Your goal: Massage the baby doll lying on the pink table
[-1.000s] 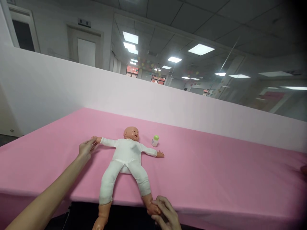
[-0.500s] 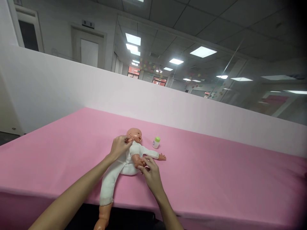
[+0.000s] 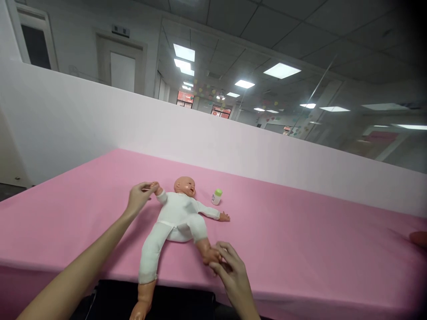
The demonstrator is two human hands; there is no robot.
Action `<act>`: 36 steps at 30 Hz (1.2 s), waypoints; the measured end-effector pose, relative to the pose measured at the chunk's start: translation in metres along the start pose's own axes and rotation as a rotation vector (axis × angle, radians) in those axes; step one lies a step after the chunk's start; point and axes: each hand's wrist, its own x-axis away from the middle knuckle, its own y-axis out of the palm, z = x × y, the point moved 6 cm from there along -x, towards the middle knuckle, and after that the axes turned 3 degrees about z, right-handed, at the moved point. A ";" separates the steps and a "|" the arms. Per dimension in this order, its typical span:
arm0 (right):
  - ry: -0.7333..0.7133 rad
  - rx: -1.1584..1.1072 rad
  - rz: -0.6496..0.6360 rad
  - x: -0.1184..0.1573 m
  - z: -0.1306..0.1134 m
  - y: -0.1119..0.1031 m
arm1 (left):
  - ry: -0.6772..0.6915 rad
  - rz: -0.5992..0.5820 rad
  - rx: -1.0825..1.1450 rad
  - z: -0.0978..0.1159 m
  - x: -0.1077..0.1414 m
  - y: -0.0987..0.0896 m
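My two hands have moved apart since the last frame, taking an arm and a leg of the doll (image 3: 175, 213) with them. Half a second ago the held arm was folded in by the chin and the held foot was drawn up over the belly; now the arm is out to the side and the leg reaches back down towards me. Neither is as far out as in the first frame, so I judge this to be partway through an opening-out stroke.

My left hand (image 3: 137, 198) has its fingers closed round the doll's hand (image 3: 155, 187), and the elbow is bent. My right hand (image 3: 236, 275) pinches the toes of one foot (image 3: 210, 254) between thumb and fingers — whether that heel touches the cloth, I cannot tell.

The doll lies on its back on the pink counter (image 3: 293, 249), its head turned towards the small green-capped bottle (image 3: 216, 198) standing just beside it. Its other arm lies stretched out below the bottle, and its other foot (image 3: 141, 306) hangs past the near edge — those have barely shifted.
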 end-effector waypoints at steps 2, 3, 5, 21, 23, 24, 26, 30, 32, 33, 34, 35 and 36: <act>0.014 0.016 -0.006 0.026 0.015 -0.011 | -0.178 0.113 0.153 -0.022 -0.007 -0.029; 0.028 -0.005 0.027 0.037 0.024 -0.016 | -0.282 0.172 0.234 -0.036 -0.009 -0.041; 0.034 -0.027 0.100 0.055 0.041 -0.020 | -0.476 0.280 0.378 -0.065 -0.008 -0.058; -0.149 0.051 0.172 -0.016 0.020 0.011 | 0.135 0.035 -0.041 0.012 0.006 0.035; -0.146 0.038 0.142 -0.036 0.012 0.026 | 0.193 -0.054 -0.150 0.015 0.019 0.058; -0.146 0.034 0.123 -0.044 0.009 0.034 | 0.209 -0.099 -0.210 0.014 0.025 0.068; -0.152 0.020 0.108 -0.058 0.008 0.049 | 0.240 -0.165 -0.309 0.011 0.034 0.080; -0.149 -0.035 0.140 -0.069 0.010 0.065 | 0.255 -0.210 -0.384 0.007 0.035 0.083; -0.130 -0.051 0.155 -0.065 0.009 0.061 | 0.230 -0.208 -0.353 0.006 0.027 0.076; -0.114 -0.059 0.156 -0.061 0.009 0.056 | 0.212 -0.196 -0.311 0.006 0.023 0.070; -0.097 -0.067 0.155 -0.056 0.007 0.048 | 0.194 -0.170 -0.258 0.006 0.018 0.061; -0.081 -0.072 0.155 -0.049 0.006 0.040 | 0.171 -0.130 -0.199 0.005 0.014 0.050; -0.065 -0.071 0.148 -0.041 0.005 0.030 | 0.140 -0.079 -0.143 0.004 0.010 0.038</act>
